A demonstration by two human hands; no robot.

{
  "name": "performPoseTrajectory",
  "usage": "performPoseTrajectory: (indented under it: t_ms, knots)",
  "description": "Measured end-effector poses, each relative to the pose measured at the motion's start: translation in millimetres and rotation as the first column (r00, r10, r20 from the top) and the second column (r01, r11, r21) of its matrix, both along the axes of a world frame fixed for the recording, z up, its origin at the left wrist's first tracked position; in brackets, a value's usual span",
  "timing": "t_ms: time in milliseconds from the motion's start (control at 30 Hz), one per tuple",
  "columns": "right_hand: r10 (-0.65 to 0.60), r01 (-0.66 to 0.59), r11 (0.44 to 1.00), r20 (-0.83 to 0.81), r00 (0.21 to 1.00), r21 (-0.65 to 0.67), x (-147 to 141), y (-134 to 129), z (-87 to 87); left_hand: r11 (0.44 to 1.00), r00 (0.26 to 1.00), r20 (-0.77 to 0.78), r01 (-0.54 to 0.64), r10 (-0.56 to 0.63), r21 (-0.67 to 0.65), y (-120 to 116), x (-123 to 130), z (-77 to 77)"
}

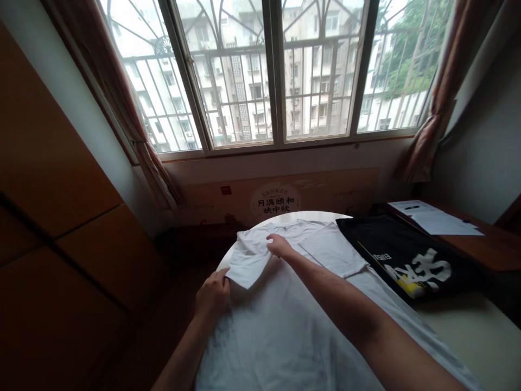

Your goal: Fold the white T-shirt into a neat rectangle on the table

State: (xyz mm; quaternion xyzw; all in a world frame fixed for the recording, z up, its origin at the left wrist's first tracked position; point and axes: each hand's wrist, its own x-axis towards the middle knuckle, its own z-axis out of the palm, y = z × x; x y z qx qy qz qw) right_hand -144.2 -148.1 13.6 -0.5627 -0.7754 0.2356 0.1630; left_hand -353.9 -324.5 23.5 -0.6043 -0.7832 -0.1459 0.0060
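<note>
Two bare hands reach over the white shirt (285, 320) in my head view: at the sleeve on the left, the right hand (280, 247) has its thumb and fingers pinched together on the cloth, while the left hand (214, 291) touches the sleeve's outer corner, though I can't tell whether its fingertips are closed on it. I see the shirt spread over the round-ended pale table (468, 336), collar towards the window (277, 81), just beside a black printed cloth (378, 244).
</note>
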Motion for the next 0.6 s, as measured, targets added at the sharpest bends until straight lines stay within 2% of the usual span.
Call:
performPoseTrajectory:
  t_ms: [100, 167, 267, 367, 467, 600]
  knots:
    - [-0.005, 0.007, 0.999, 0.055, 0.998, -0.034, 11.7, 6.8, 2.0, 1.0, 1.0, 0.006, -0.01, 0.01, -0.003, 1.4, 1.9, 0.0]
    - [0.001, 0.001, 1.0, 0.08, 0.997, -0.031, 7.1, 11.1, 7.0, 0.999, 0.999, -0.041, 0.02, -0.021, -0.032, 1.8, 3.7, -1.7]
    - [0.024, -0.026, 0.999, 0.052, 0.998, 0.034, -18.3, 21.3, 17.8, 0.997, 0.996, -0.078, 0.026, -0.032, -0.077, 1.2, 5.7, -4.3]
    - [0.082, -0.079, 0.993, -0.027, 0.996, 0.083, -53.4, 38.0, 24.4, 0.995, 0.999, -0.032, -0.014, 0.01, -0.103, -0.8, 6.1, -3.6]
    - [0.124, -0.115, 0.989, -0.109, 0.986, 0.088, -83.9, 58.0, 19.8, 0.994, 0.999, 0.001, -0.041, 0.041, -0.098, -3.3, 5.0, -2.4]
    - [0.147, -0.136, 0.988, -0.182, 0.972, 0.07, -112.9, 80.0, 0.4, 0.995, 0.997, 0.015, -0.072, 0.073, -0.075, -6.4, 2.4, -5.2]
